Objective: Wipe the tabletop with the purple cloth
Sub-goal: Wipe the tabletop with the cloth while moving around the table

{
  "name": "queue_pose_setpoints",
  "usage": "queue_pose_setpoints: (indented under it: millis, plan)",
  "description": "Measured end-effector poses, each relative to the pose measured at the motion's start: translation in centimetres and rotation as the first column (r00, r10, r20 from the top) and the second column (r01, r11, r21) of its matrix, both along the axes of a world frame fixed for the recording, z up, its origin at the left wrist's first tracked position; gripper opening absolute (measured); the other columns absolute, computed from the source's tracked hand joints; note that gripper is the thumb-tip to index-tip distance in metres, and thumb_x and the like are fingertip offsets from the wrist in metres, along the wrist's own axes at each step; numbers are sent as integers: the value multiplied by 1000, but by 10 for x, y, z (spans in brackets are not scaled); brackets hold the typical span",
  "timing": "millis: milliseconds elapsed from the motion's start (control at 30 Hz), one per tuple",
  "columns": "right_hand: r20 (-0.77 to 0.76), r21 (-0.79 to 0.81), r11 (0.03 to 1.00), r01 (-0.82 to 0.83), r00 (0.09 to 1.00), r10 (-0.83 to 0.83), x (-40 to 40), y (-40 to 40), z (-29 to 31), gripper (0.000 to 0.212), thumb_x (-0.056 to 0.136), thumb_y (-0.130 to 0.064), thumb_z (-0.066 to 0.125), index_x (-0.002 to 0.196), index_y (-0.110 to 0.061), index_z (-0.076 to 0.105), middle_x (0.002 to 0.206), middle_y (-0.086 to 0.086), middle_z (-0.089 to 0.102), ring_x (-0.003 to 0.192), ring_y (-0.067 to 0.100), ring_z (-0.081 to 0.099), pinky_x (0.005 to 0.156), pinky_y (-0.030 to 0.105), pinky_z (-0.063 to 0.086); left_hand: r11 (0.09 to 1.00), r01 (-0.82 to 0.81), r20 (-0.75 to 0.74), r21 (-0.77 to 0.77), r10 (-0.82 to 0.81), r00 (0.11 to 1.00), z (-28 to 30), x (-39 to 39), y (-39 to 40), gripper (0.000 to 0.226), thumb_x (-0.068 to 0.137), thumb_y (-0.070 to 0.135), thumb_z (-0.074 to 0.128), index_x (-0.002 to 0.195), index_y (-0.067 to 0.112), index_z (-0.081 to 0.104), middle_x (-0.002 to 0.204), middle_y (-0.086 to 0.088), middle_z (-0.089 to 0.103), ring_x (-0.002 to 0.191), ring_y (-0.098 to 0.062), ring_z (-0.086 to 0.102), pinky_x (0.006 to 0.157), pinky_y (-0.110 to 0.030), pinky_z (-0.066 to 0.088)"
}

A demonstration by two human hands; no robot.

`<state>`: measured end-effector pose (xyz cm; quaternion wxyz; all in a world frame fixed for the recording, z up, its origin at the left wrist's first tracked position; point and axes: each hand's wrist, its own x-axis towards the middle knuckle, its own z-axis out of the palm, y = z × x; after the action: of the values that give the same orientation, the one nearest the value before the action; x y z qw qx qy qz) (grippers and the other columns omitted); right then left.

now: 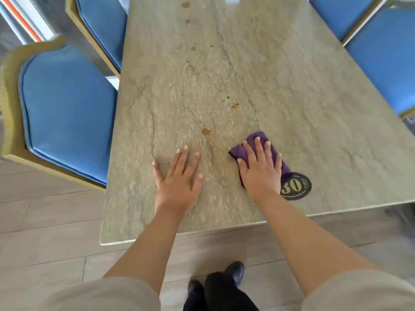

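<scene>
So the folded purple cloth is sitting on the greenish-grey stone-look tabletop, near the front edge and right of centre. Its long axis runs diagonally, from the far-left end down toward the near-right, where the near corner touches or just overlaps a black oval number plaque with gold "30". The right hand lies flat on top of it, fingers spread and straight, palm pressing down rather than gripping, so most of the cloth is hidden and only the far end and both side edges poke out.

The left hand is laid open and flat on the bare stone just to the left of the cloth, holding nothing, fingers pointing away from the person.

Brownish dried spots dot the middle of the table in a rough line running away from the cloth toward the far end, the nearest one just up and left of it. Loads of open surface ahead and to the right. The front edge is close behind both wrists. Blue padded chairs with gold frames flank both long sides, tucked right up against the edges.
</scene>
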<state>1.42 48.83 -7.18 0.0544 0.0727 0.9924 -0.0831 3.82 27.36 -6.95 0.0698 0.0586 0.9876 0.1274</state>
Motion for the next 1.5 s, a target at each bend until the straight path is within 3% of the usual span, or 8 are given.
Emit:
queue_pose_setpoints:
  millis: [333, 567, 733, 867, 1000, 1100, 1300, 1500]
  plan:
    - [-49, -16, 781, -624, 781, 623, 65, -48, 1, 51, 98, -54, 22, 147, -40, 20, 159, -10, 10, 147, 14, 1, 119, 46, -1, 898, -11, -97, 439, 59, 994, -1, 2, -15, 69, 85, 40, 9, 145, 27, 42, 157, 15, 27, 145, 5, 10, 115, -39, -22]
    - [-45, -32, 945, -326, 945, 324, -12, -40, -1, 55, 97, -53, 22, 148, -37, 18, 160, -8, 3, 148, 16, -5, 119, 48, -2, 908, 11, -111, 418, 39, 993, -3, 1, -17, 60, 88, 38, 20, 143, 30, 43, 155, 19, 27, 144, 6, 10, 113, -37, -26]
    - [-144, -242, 876, -417, 908, 393, 32, -41, 2, 56, 90, -56, 29, 141, -34, 39, 160, -2, 12, 148, 19, -4, 117, 42, -8, 881, 3, -67, 473, 32, 997, -4, 1, -21, 54, 90, 32, 27, 142, 31, 44, 154, 19, 29, 143, 8, 11, 115, -40, -24]
    - [-187, -533, 798, -281, 959, 213, 46, -16, 13, 32, 97, -20, 47, 127, -26, 54, 156, -2, 24, 147, 15, 2, 116, 29, -9, 771, -197, 48, 606, 212, 976, 16, -1, -7, 47, 97, 24, 33, 142, 25, 44, 152, 9, 37, 143, -3, 21, 121, -43, -9]
    - [-156, -567, 821, -68, 987, -26, 40, 5, 16, 40, 95, -1, 37, 129, -18, 51, 145, 1, 41, 140, 21, 29, 118, 39, 21, 947, 139, -227, 289, -74, 971, 18, 10, 49, 52, 96, 32, 35, 143, 13, 42, 154, -7, 34, 146, -20, 21, 122, -39, 0]
    - [-155, -580, 815, -10, 983, -99, 39, 10, 14, 45, 93, 2, 34, 130, -18, 50, 142, -2, 45, 134, 18, 38, 108, 35, 36, 974, 227, -156, 3, -224, 962, -2, 15, 82, 68, 93, 60, 25, 152, 24, 27, 160, -9, 19, 149, -27, 8, 121, -48, 0]
    - [-212, -559, 829, 9, 965, -154, 38, 6, 7, 54, 85, 10, 39, 130, -16, 52, 141, -3, 47, 137, 14, 33, 115, 38, 27, 968, 143, 21, -206, -141, 990, 4, -52, 46, 73, 84, 77, 7, 149, 47, -8, 161, 4, -17, 148, -26, -17, 117, -54, -9]
    - [-188, -435, 897, 83, 965, -180, 36, -25, 10, 52, 86, 4, 44, 134, -14, 48, 147, 5, 36, 143, 25, 20, 120, 38, 8, 981, 161, -41, -105, -166, 985, 2, 11, 26, 65, 90, 70, 21, 149, 49, 6, 163, 5, -1, 150, -23, -4, 119, -51, 8]
